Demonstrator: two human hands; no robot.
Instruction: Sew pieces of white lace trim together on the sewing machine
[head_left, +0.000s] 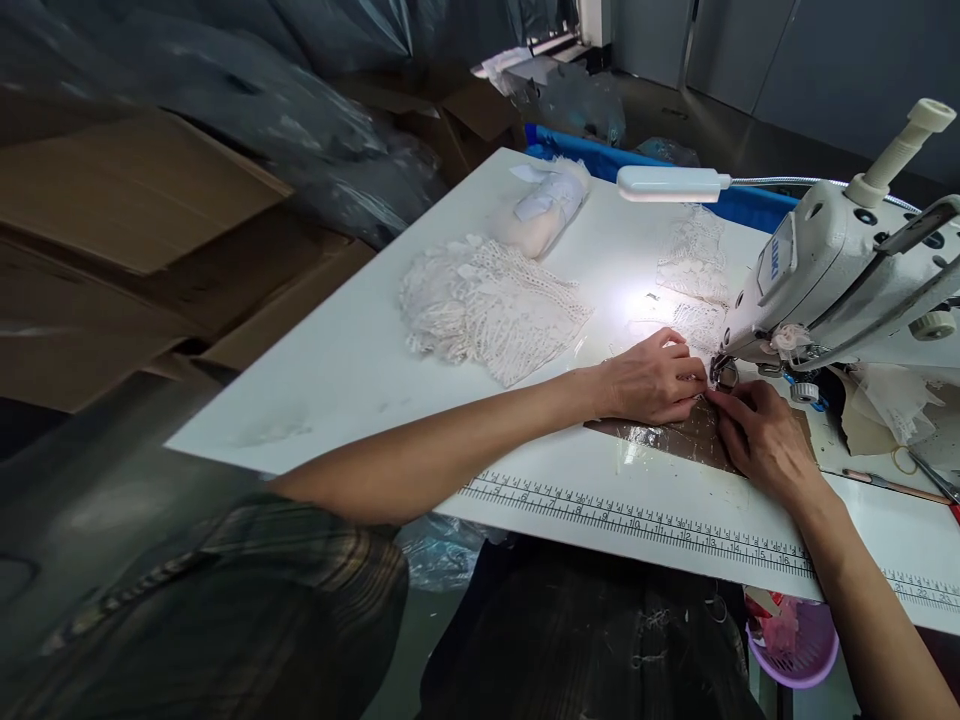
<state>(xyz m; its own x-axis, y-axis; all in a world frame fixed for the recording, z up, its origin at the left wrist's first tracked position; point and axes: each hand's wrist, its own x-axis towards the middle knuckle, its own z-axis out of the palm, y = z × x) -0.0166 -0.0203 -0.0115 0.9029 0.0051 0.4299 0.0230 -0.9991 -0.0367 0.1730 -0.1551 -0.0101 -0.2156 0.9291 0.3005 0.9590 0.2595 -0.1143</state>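
Observation:
My left hand [654, 380] is closed, its curled fingers at the edge of a white lace piece [697, 322] by the sewing machine's presser foot [724, 372]. My right hand [769, 435] comes in from the other side, thumb and forefinger pinched together just in front of the foot. What lies between those fingertips is too small and hidden to make out. Both hands rest over a brown, shiny plate [694, 440] on the white table [360, 400]. More lace [694, 250] lies behind, under the lamp's light.
A fanned stack of lace [502, 305] and a tied pale bundle [547, 205] lie left of the machine [840, 270]. A white lamp [671, 184] reaches over the table. Scissors [934, 475] lie at right. A printed ruler [637, 520] follows the front edge; a purple basket [799, 650] sits below.

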